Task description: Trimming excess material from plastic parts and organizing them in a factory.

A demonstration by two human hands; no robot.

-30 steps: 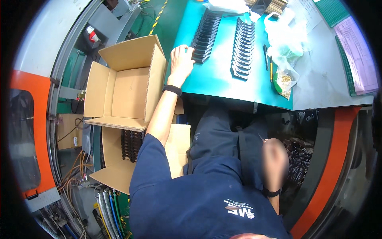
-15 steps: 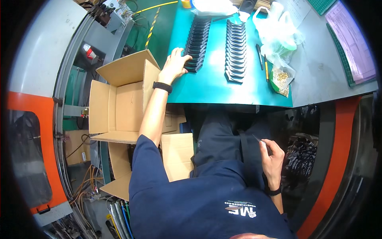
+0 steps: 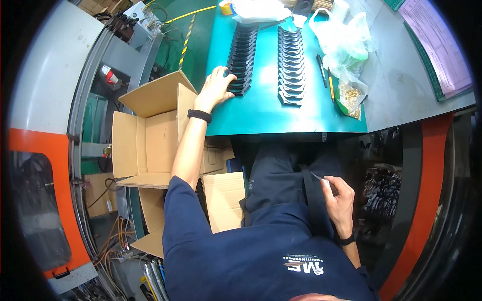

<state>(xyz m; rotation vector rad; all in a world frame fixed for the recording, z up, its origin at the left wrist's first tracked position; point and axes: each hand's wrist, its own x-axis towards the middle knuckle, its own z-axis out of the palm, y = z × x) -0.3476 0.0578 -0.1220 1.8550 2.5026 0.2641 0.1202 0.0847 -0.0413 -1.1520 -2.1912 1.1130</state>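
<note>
Two rows of black curved plastic parts lie on the green table mat [image 3: 261, 113]: a left row [image 3: 243, 55] and a right row [image 3: 291, 65]. My left hand [image 3: 216, 88] reaches to the near end of the left row, its curled fingers and thumb around the last black parts. My right hand [image 3: 340, 200] is over my lap, closed on a small thin pointed blade [image 3: 317, 176] between thumb and fingers. Its tip points left and away from me; most of its handle is hidden in the hand.
Open cardboard boxes [image 3: 128, 140] stand left of the table, beneath my left forearm. At the right of the mat lie a black pen [image 3: 321, 69], a yellow pen [image 3: 331, 85] and a clear bag of small brass-coloured pieces [image 3: 350, 98]. White plastic bags [image 3: 346, 37] sit behind them.
The whole view has shifted slightly, with the table sliding left and down. My left hand stays at the near end of the left row. The right hand still holds the blade over my lap.
</note>
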